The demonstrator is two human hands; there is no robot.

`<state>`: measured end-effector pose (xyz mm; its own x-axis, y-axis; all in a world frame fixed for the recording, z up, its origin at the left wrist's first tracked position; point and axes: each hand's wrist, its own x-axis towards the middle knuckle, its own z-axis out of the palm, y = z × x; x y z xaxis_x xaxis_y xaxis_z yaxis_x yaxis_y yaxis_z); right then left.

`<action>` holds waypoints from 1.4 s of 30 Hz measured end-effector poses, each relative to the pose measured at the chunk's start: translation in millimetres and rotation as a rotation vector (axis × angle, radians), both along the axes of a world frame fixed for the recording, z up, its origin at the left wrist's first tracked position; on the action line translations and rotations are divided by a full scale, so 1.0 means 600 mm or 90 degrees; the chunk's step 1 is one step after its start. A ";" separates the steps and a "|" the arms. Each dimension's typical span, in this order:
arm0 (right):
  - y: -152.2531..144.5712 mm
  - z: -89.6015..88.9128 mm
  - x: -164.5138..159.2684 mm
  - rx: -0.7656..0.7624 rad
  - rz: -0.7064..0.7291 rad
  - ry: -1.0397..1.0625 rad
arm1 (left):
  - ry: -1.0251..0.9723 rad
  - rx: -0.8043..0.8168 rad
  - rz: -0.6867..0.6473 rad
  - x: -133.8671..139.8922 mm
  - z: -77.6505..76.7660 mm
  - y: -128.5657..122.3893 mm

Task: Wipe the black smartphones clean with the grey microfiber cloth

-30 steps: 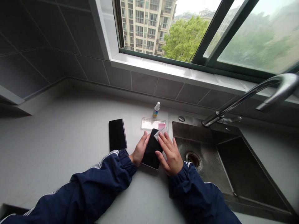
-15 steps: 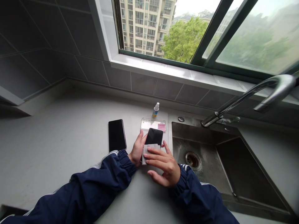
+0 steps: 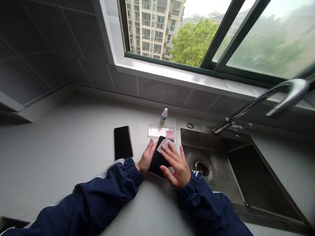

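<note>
My left hand point(image 3: 147, 158) is closed around the left edge of a smartphone point(image 3: 157, 164) with a black screen, tilted above the counter. My right hand point(image 3: 177, 166) holds a light grey cleaning cloth point(image 3: 164, 144) under its fingertips, pressed against the upper part of the screen; the thumb is over the lower right of the phone. Just beyond the phone lies a clear phone case point(image 3: 157, 130) with a pink slip point(image 3: 169, 134) at its right end. Behind the case stands a small white spray bottle point(image 3: 163, 116). A second dark phone point(image 3: 123, 142) lies to the left.
The pale counter point(image 3: 73, 141) runs left to the tiled wall. At the right is a steel sink point(image 3: 216, 157) with a drain point(image 3: 203, 169), and a chrome faucet point(image 3: 256, 103) curves over it. A window ledge point(image 3: 159, 71) runs along the back.
My right hand has slid the cloth up from the lower part of the screen to the top, baring the lower screen. The phone has turned slightly clockwise.
</note>
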<state>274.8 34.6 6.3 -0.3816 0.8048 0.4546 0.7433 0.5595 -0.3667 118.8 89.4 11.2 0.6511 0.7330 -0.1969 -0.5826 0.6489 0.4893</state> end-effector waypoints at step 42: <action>0.007 0.002 0.009 -0.010 0.036 -0.035 | 0.017 0.011 0.034 0.000 -0.008 -0.001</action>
<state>280.3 39.0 7.3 -0.4509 0.7882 0.4189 0.7293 0.5959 -0.3363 118.9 88.9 6.3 0.6056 0.7703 -0.1999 -0.6031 0.6081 0.5163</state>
